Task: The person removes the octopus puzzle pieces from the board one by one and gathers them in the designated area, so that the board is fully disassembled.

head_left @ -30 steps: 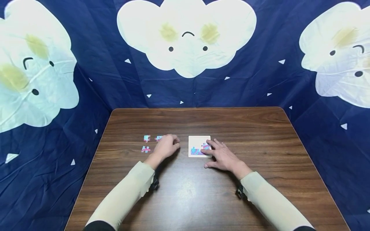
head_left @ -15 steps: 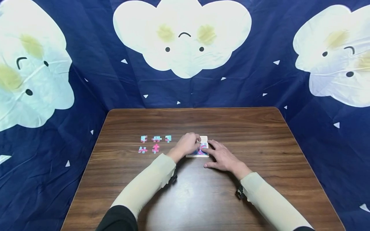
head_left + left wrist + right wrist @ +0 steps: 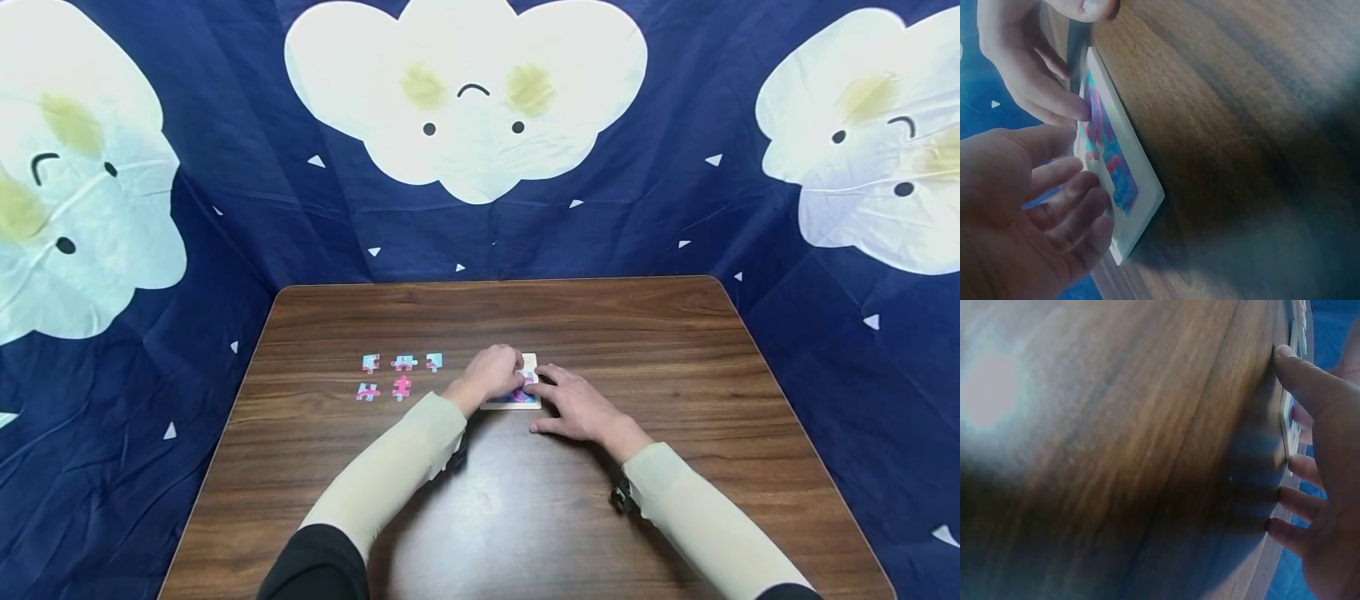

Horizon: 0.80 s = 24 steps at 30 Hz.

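Note:
A small white puzzle tray (image 3: pixel 530 363) (image 3: pixel 1141 217) with pink, blue and purple pieces inside lies flat on the table between the hands. My left hand (image 3: pixel 491 373) (image 3: pixel 1029 200) is over its left part, fingers curled and fingertips pinching a puzzle piece (image 3: pixel 1091 150) low at the tray surface; the fingers partly hide it. From the right, my right hand (image 3: pixel 581 406) (image 3: pixel 1341 469) reaches in with fingers spread. Its fingertips touch the tray's right side and the pieces there, while the thumb rests on the wood near the tray's lower right corner.
Several loose puzzle pieces lie left of the tray in two rows, among them a blue corner piece (image 3: pixel 434 362) and a pink one (image 3: pixel 402 387). The brown wooden table (image 3: pixel 480 517) meets a dark blue cloth backdrop (image 3: pixel 420 225) with white clouds.
My left hand has moved right from beside the loose pieces to over the tray, uncovering pieces it had hidden. My right hand has stayed at the tray's right side.

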### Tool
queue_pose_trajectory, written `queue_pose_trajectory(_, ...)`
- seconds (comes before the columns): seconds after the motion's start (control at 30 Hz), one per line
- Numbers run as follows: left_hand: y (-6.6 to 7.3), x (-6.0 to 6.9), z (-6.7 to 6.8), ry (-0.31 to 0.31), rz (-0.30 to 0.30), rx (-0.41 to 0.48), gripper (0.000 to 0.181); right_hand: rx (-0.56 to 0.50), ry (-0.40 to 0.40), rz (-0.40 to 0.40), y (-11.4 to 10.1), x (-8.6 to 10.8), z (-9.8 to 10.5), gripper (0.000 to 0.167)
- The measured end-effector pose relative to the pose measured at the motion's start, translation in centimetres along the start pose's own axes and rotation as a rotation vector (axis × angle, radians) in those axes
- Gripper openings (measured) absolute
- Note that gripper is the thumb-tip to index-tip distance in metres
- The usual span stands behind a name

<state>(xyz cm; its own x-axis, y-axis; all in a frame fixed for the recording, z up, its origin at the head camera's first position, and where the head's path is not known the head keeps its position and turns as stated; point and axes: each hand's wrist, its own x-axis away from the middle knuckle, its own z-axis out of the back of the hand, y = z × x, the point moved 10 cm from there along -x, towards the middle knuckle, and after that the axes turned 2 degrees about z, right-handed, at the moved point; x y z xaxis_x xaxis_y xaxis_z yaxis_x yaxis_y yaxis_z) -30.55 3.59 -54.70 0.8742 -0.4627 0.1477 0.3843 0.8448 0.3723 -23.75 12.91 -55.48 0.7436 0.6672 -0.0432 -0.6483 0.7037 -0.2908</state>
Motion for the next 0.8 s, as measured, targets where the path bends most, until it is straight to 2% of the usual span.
queue_pose_trajectory(0.17,-0.11,-0.06,-0.07,-0.009,0.017,0.003,0.019,-0.013,-0.024,-0.014,0.16,-0.15,0.08,0.069)
queue_pose_trajectory(0.47,-0.20,-0.30,-0.16,0.001,0.035,-0.007,0.007,-0.008,-0.041,-0.004,0.03,-0.39,0.22,0.068)
queue_pose_trajectory(0.8,-0.09,-0.23,-0.29,-0.009,0.040,-0.028,0.005,-0.014,-0.050,0.013,-0.11,-0.30,0.08,0.064)
